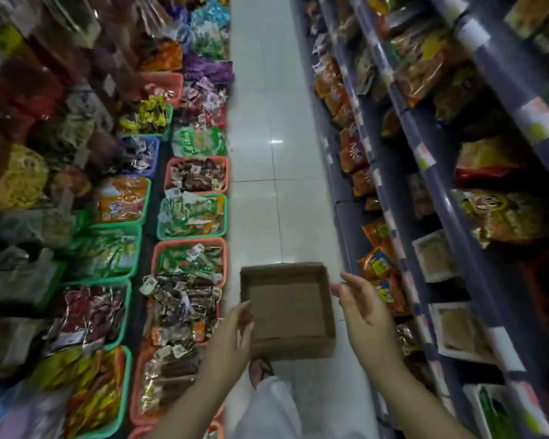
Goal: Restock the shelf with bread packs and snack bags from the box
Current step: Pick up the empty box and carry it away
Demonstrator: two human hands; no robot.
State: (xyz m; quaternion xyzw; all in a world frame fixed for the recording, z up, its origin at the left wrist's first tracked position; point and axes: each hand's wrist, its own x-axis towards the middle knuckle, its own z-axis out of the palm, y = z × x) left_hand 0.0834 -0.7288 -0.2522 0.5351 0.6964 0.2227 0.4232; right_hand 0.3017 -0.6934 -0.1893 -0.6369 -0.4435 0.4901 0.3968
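blurred: shelf packs | hidden: box left wall, behind left hands

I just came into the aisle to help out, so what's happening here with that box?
A person stands in a shop aisle with a shallow cardboard box in front of them; it looks empty. The left hand grips its left wall, while the right hand is beside its right wall with relaxed fingers; whether it touches the box is unclear. Snack baskets line the left, and the shelves on the right hold snack bags and white trays.
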